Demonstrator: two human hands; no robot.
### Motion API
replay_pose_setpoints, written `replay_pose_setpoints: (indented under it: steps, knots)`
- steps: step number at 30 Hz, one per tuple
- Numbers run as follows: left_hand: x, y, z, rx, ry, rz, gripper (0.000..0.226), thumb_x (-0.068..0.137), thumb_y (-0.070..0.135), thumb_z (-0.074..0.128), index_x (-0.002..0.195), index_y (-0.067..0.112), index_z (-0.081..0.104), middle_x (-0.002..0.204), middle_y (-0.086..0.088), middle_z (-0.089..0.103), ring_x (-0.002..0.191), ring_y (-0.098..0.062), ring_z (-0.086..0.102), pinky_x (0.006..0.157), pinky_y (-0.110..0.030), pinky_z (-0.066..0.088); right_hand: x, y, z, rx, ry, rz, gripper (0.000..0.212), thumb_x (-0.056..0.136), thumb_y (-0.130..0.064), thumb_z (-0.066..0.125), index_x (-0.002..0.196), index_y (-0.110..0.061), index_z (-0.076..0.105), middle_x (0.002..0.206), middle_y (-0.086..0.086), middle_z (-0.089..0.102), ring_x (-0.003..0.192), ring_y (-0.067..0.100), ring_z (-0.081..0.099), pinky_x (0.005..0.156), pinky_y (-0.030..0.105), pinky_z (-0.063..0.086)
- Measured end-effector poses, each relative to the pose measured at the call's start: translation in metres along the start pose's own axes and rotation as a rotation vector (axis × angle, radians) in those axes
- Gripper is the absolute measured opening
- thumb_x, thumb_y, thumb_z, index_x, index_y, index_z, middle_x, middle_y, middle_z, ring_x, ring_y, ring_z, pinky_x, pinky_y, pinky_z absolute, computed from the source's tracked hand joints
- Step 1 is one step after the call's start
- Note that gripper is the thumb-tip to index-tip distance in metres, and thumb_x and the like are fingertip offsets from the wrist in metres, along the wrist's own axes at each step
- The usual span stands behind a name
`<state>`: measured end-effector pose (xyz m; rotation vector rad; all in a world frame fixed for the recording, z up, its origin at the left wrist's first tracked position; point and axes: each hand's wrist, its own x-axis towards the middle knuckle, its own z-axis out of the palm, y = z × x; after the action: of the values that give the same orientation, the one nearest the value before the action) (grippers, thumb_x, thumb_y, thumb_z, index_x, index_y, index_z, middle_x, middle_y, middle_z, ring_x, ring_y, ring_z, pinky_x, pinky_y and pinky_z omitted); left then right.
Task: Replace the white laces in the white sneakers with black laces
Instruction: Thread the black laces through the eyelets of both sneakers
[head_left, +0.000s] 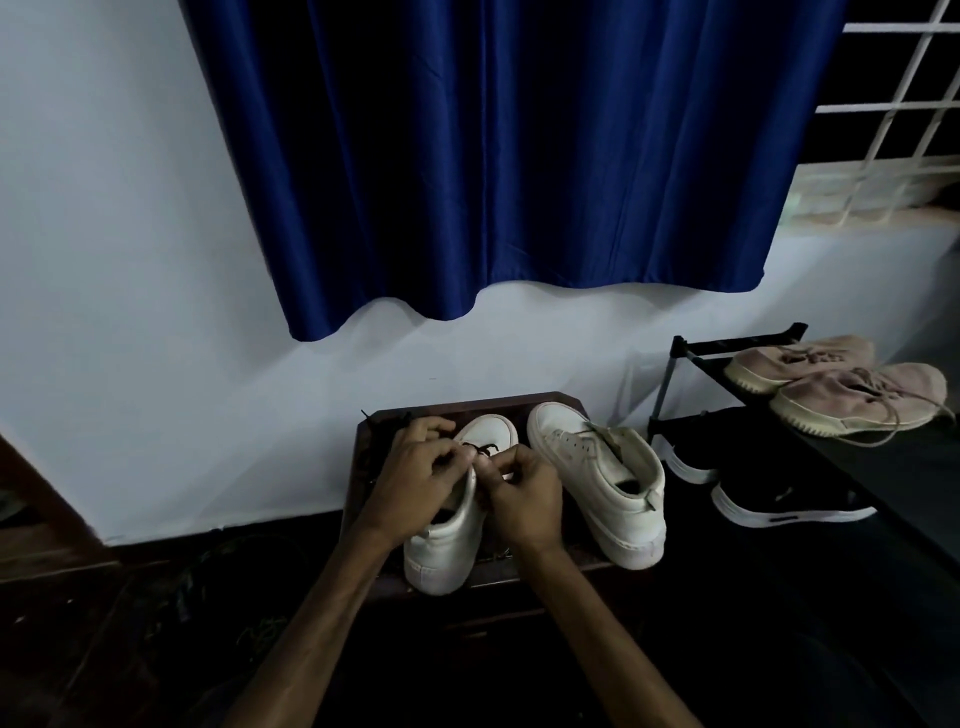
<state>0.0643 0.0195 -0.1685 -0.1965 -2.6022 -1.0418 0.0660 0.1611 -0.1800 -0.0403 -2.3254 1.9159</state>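
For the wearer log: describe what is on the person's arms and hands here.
The left hand and right hand are bare: no gloves, and no rings show on the fingers in this dim light. The left forearm and right forearm are bare to the frame's lower edge, with no sleeve, watch or bracelet in view.

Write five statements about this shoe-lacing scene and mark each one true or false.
1. Both the left hand and the right hand work at the left white sneaker. True.
2. The lace between the fingers is white. False: a black lace shows there.
3. A hand grips the right white sneaker. False: no hand touches it.
4. Pinkish sneakers sit on top of the shoe rack. True.
5. The curtain is red. False: it is blue.
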Motion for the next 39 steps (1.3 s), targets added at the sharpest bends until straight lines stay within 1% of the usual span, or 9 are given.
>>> replay_pose_setpoints:
  steps: [4,9,13,16,20,24,30,33,39]
  knots:
    - [-0.004,-0.002,0.005,0.024,0.01,0.03,0.048,0.074,0.059,0.05,0.088,0.019,0.073,0.126,0.004,0.053,0.117,-0.011,0.048,0.101,-0.025,0.035,-0.004,0.005,0.003,-0.098,0.025,0.033,0.022,0.088,-0.038,0.06,0.082,-0.017,0.063,0.074,0.0,0.071,0.074,0.021,0.068,0.073,0.037,0.053]
    - [-0.008,-0.007,0.012,-0.055,0.072,0.067,0.034,0.082,0.049,0.052,0.088,0.022,0.07,0.122,0.014,0.052,0.113,-0.014,0.053,0.102,-0.038,0.042,-0.015,0.024,-0.017,0.17,-0.077,0.154,0.018,0.1,-0.014,0.048,0.084,-0.01,0.054,0.074,0.009,0.068,0.066,0.02,0.067,0.061,0.037,0.059]
    - [-0.008,-0.012,0.016,-0.175,0.067,0.054,0.02,0.082,0.047,0.055,0.088,0.032,0.067,0.123,0.029,0.048,0.118,-0.009,0.049,0.101,-0.044,0.045,-0.015,0.037,-0.043,-0.365,-0.256,0.034,0.012,0.094,-0.027,0.056,0.083,-0.023,0.055,0.078,-0.001,0.069,0.074,0.02,0.067,0.07,0.044,0.057]
    - [-0.008,-0.014,0.017,-0.195,0.059,0.043,0.022,0.083,0.048,0.056,0.089,0.032,0.068,0.123,0.03,0.048,0.119,-0.01,0.049,0.1,-0.046,0.046,-0.004,0.012,-0.043,-0.446,-0.111,-0.152,0.016,0.094,-0.038,0.053,0.091,-0.023,0.056,0.086,-0.004,0.067,0.084,0.021,0.064,0.074,0.04,0.051]
    - [-0.009,-0.012,0.017,-0.147,0.064,0.051,0.034,0.084,0.05,0.054,0.093,0.021,0.071,0.122,0.02,0.052,0.118,-0.008,0.05,0.101,-0.043,0.045,0.001,-0.013,-0.025,-0.582,-0.186,-0.344,0.026,0.096,-0.046,0.047,0.093,-0.02,0.055,0.093,-0.001,0.066,0.086,0.024,0.063,0.068,0.037,0.049]
    - [-0.009,-0.012,0.016,-0.067,0.051,0.05,0.035,0.085,0.048,0.049,0.092,0.019,0.068,0.121,0.009,0.054,0.116,-0.012,0.051,0.103,-0.041,0.04,-0.009,-0.003,-0.029,-0.675,-0.172,-0.286,0.015,0.093,-0.035,0.049,0.091,-0.021,0.049,0.096,0.001,0.066,0.092,0.029,0.062,0.063,0.034,0.037]
    - [-0.01,-0.008,0.014,-0.052,0.034,0.037,0.038,0.084,0.051,0.048,0.092,0.018,0.066,0.118,0.01,0.053,0.116,-0.005,0.05,0.102,-0.016,0.032,-0.025,0.011,-0.06,-1.1,-0.439,-0.112,0.025,0.089,-0.029,0.056,0.111,-0.02,0.064,0.115,0.005,0.067,0.108,0.028,0.064,0.084,0.035,0.05]
    - [-0.011,-0.006,0.014,-0.063,0.032,0.044,0.038,0.083,0.051,0.049,0.093,0.018,0.066,0.112,0.012,0.053,0.111,-0.002,0.051,0.096,-0.009,0.031,-0.013,-0.004,-0.057,-1.035,-0.339,-0.182,0.029,0.092,-0.038,0.056,0.112,-0.017,0.061,0.115,0.005,0.066,0.109,0.028,0.063,0.082,0.034,0.049]
    - [-0.013,-0.007,0.014,0.001,0.029,0.036,0.044,0.084,0.055,0.044,0.099,0.02,0.066,0.118,0.013,0.051,0.112,-0.002,0.046,0.1,-0.021,0.032,0.01,-0.016,-0.028,-0.683,-0.306,-0.298,0.019,0.093,-0.037,0.053,0.095,-0.019,0.057,0.095,0.004,0.068,0.094,0.029,0.063,0.073,0.038,0.05]
